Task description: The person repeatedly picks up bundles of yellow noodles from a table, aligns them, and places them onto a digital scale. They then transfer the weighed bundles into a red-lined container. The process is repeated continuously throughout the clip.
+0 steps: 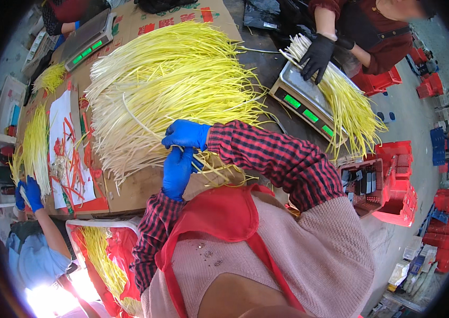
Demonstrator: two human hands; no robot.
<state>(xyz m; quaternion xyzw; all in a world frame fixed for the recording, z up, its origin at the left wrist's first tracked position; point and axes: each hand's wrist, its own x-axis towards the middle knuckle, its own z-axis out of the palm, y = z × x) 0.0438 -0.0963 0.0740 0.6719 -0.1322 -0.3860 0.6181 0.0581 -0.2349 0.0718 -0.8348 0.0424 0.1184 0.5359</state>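
Observation:
A large heap of yellow chives (169, 83), white at the stem ends, lies before me on flattened cardboard (137, 200). My right hand (187, 134), in a blue glove, pinches a pale chive stalk (135, 117) at the heap's near edge. Just below it, touching it, is my left hand (177, 173), gloved in blue too. Its fingers are closed around a few thin stalks, whose yellow ends (216, 174) stick out to the right. The fingertips of both hands partly hide each other.
At right, a co-worker's black-gloved hand (318, 57) holds a chive bundle (338, 95) on a scale (288, 85). Another scale (89, 39) stands far left. Blue-gloved hands (33, 192) of another person grip chives at left. Red ties (69, 147) lie on white paper. Red crates (399, 198) stand on the floor.

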